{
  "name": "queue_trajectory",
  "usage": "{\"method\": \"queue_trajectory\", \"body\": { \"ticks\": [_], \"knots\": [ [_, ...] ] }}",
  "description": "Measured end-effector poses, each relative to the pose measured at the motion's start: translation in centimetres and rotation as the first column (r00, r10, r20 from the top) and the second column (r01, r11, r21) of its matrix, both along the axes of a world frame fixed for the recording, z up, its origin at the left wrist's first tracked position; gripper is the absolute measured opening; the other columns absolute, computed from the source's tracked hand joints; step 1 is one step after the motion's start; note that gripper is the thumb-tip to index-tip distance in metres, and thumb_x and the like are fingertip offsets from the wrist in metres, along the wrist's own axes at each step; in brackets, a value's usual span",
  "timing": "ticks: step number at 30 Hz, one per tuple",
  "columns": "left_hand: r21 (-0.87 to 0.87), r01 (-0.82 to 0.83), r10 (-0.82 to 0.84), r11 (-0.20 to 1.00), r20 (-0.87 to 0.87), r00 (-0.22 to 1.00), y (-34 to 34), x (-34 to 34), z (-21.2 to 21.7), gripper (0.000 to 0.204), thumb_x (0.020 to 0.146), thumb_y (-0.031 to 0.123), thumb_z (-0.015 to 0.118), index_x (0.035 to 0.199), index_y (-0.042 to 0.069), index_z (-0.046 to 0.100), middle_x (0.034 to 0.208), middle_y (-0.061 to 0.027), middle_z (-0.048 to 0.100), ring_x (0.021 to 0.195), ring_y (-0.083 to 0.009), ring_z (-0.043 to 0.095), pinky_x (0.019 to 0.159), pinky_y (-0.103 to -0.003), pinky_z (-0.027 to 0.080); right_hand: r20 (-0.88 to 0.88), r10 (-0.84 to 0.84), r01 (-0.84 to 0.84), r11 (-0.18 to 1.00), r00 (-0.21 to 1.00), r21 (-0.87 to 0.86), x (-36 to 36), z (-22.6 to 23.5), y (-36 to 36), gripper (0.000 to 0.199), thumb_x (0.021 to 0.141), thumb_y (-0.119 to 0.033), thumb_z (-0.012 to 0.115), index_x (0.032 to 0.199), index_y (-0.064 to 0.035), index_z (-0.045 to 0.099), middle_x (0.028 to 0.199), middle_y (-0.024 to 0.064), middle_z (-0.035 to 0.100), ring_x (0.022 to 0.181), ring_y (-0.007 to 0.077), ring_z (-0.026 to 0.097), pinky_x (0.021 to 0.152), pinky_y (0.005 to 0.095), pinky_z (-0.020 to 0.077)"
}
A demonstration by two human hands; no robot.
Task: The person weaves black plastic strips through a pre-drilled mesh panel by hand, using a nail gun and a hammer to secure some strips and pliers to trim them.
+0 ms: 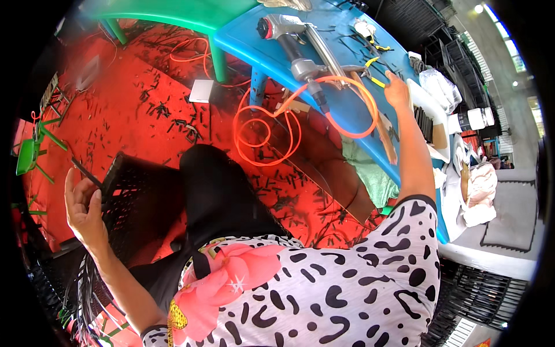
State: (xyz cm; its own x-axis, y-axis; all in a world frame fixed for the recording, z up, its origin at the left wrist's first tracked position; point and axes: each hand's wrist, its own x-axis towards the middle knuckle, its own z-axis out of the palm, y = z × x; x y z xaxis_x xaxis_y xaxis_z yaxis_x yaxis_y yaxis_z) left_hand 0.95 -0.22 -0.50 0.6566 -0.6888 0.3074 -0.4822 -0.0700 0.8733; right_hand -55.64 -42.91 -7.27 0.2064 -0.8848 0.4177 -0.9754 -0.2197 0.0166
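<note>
Down at the lower left, the left hand (84,211) pinches a thin dark strip (88,172) between thumb and fingers, closed on its lower end so the rest slants up and away. It holds the strip just over the rim of a black crate (136,191), which sits on the red floor (115,104) beside the person's knee, close enough to reach without leaning. Short dark offcuts lie scattered all over that floor, thickest near the crate and under the table.

The right hand (397,88) stretches far out to the blue table (347,110), resting on its surface near yellow-handled pliers (373,72). Whether its fingers close on anything I cannot tell; the hand is seen from behind and the fingertips are hidden.

An air tool (300,49) lies flat across the table, its orange hose (347,98) looping over the edge and coiling on the floor, slack enough to let the tool move freely. A green table (173,11) stands beyond, and a small green stool (29,153) sits at the far left.
</note>
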Motion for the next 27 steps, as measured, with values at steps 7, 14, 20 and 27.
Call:
{"method": "queue_trajectory", "body": {
  "ticks": [7, 14, 20, 27],
  "knots": [
    [-0.025, 0.026, -0.027, 0.999, -0.041, 0.999, 0.7, -0.3, -0.1, 0.061, 0.075, -0.010, 0.052, 0.134, 0.001, 0.036, 0.097, -0.0063, 0.057, 0.089, -0.0111, 0.054, 0.080, -0.022, 0.042, -0.311, -0.034, 0.120, 0.958, 0.950, 0.260, 1.9, 0.8, -0.5, 0.023, 0.080, -0.012, 0.050, 0.101, -0.0072, 0.058, 0.099, 0.0185, 0.061, 0.095, 0.0354, 0.058, 0.081, 0.0450, 0.0463],
    [-0.144, 0.103, -0.116, 0.984, -0.082, 0.990, 0.5, -0.5, 0.7, 0.061, 0.072, -0.009, 0.057, 0.130, 0.001, 0.042, 0.105, -0.0040, 0.057, 0.094, -0.0122, 0.055, 0.082, -0.024, 0.042, 0.174, 0.255, -0.210, 0.948, 0.951, -0.239, 9.2, 6.6, 0.2, 0.019, 0.084, -0.014, 0.053, 0.097, -0.0024, 0.060, 0.090, 0.0162, 0.064, 0.082, 0.0328, 0.062, 0.072, 0.0398, 0.0481],
    [-0.059, 0.159, -0.155, 0.985, 0.071, 0.985, 0.5, -0.1, 0.5, 0.057, 0.069, -0.002, 0.064, 0.124, 0.010, 0.051, 0.095, -0.0031, 0.062, 0.083, -0.0105, 0.058, 0.073, -0.025, 0.048, 0.403, 0.861, -0.840, 0.446, 0.309, -0.310, 31.1, 10.1, 19.4, 0.016, 0.083, -0.004, 0.057, 0.098, -0.0005, 0.059, 0.086, 0.0116, 0.059, 0.074, 0.0246, 0.060, 0.069, 0.0333, 0.0477],
    [-0.226, 0.249, -0.264, 0.942, -0.038, 0.964, -0.5, -0.9, 1.4, 0.040, 0.082, 0.000, 0.057, 0.122, 0.000, 0.051, 0.099, -0.0010, 0.061, 0.086, -0.0054, 0.052, 0.081, -0.022, 0.044, 0.422, 0.893, -0.943, -0.012, -0.160, -0.333, 41.2, 9.6, 30.0, 0.020, 0.073, -0.001, 0.065, 0.091, -0.0002, 0.056, 0.082, 0.0114, 0.054, 0.069, 0.0281, 0.055, 0.060, 0.0334, 0.0466]
  ]
}}
